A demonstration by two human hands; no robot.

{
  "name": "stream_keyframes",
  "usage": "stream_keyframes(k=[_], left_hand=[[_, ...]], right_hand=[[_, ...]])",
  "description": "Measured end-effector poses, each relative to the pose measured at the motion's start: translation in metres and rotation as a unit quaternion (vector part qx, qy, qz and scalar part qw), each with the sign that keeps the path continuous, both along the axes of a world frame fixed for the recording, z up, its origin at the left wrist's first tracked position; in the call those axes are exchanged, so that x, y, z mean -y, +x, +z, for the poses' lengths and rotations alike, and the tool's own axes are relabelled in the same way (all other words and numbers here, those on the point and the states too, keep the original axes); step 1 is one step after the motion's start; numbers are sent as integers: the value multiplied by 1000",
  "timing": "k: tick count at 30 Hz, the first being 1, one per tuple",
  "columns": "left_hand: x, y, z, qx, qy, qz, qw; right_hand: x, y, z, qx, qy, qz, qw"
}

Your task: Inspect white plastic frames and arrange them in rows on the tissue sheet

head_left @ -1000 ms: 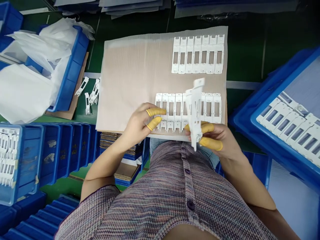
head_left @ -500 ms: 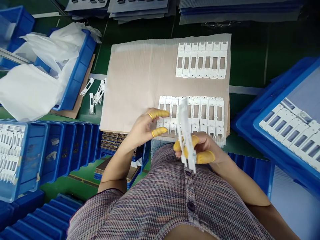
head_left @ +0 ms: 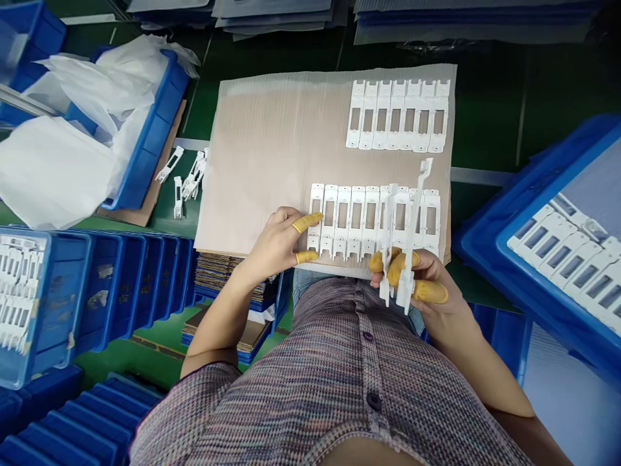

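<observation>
A cardboard sheet (head_left: 272, 149) lies in front of me with two rows of white plastic frame parts, a far row (head_left: 398, 115) and a near row (head_left: 359, 220). My left hand (head_left: 281, 243), with yellow finger cots, rests its fingertips on the left end of the near row. My right hand (head_left: 417, 285), also with yellow cots, is closed on white plastic frame parts (head_left: 405, 239), held upright over the right end of the near row.
A blue bin with white plastic bags (head_left: 145, 129) stands at the left. A few loose white parts (head_left: 187, 181) lie beside the cardboard. Blue bins with parts stand at the near left (head_left: 43, 304). A blue tray of white parts (head_left: 557, 239) sits at the right.
My right hand swung the held parts left toward my body, then back right over the near row's right end. My left hand stayed at the row's left end.
</observation>
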State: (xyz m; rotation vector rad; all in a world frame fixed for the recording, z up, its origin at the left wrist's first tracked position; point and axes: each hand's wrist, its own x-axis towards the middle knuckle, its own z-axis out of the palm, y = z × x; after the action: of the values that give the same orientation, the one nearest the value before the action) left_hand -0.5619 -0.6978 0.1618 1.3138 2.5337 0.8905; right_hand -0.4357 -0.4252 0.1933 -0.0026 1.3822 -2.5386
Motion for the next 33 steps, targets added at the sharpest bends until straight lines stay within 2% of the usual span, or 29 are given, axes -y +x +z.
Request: stream_keyframes(k=[3,6,8,11,12,14,16,19,22,26,28,30,33], left_hand=[[-2,0,7,29,46,4,999],[-9,6,19,147,163,34,975],[-17,13,27,287,235,20,928],[-27,25,33,468,263,-25,843],[-27,27,34,498,266,-12,825],[-23,25,35,506,287,58,811],[-13,16,35,456,316,145,819],[5,-5,35,370,335,224,837],[16,-21,36,357,325,219,848],[22,-32,41,390,319,180,845],[25,-38,45,403,319,198,834],[29,-45,48,396,302,215,840],[33,-58,47,368,248,215,870]], right_hand=[[4,-2,0,-8,-28,18,999],[14,-6,-2,-24,-67,74,995],[25,-10,-5,-24,-95,126,987],[43,-16,-9,-4,-140,198,970],[48,-18,-10,2,-150,210,966],[53,-20,-9,-3,-144,203,968],[52,-23,-4,-31,-87,167,982],[43,-25,9,-61,76,75,992],[33,-26,19,-42,184,6,982],[26,-30,22,-10,227,-40,973],[24,-32,21,-18,281,-84,956],[26,-34,21,-41,357,-117,926],[37,-38,24,-96,499,-141,849]])
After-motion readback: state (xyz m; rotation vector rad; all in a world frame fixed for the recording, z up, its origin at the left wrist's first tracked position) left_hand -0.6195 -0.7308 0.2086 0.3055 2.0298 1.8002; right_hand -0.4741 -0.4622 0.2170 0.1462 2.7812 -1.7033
